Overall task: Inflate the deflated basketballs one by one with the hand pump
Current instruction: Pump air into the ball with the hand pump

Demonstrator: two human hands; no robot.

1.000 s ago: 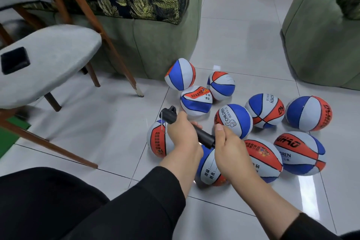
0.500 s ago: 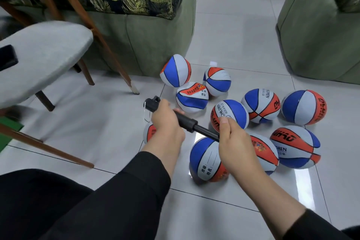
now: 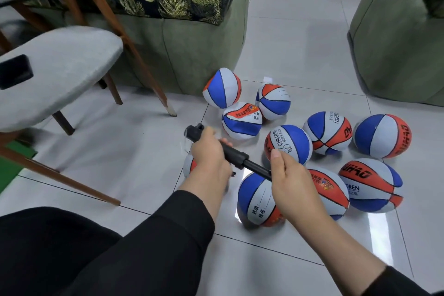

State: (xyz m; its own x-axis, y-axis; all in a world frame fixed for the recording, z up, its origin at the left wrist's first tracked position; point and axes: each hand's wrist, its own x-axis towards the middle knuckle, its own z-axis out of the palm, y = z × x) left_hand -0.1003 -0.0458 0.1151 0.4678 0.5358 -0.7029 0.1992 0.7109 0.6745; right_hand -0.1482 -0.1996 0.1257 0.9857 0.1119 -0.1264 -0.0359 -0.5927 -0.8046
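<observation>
Holding the hand pump (image 3: 234,155) above the basketballs (image 3: 288,144) on the floor (image 3: 120,151), our left hand (image 3: 209,151) grips the barrel and our right hand (image 3: 288,173) pinches the rod end; we should steady the barrel, then pick one ball

Person wears long black fabric sleeves (image 3: 153,238) on both arms, plain, no markings; left cuff pushed up the forearm, right cuff (image 3: 394,283) sits lower near frame corner, both forearms bare past the cuffs. Black trouser leg (image 3: 48,247) at lower left. Left hand (image 3: 211,151) and right hand (image 3: 293,175) bare, no rings or watch seen
</observation>
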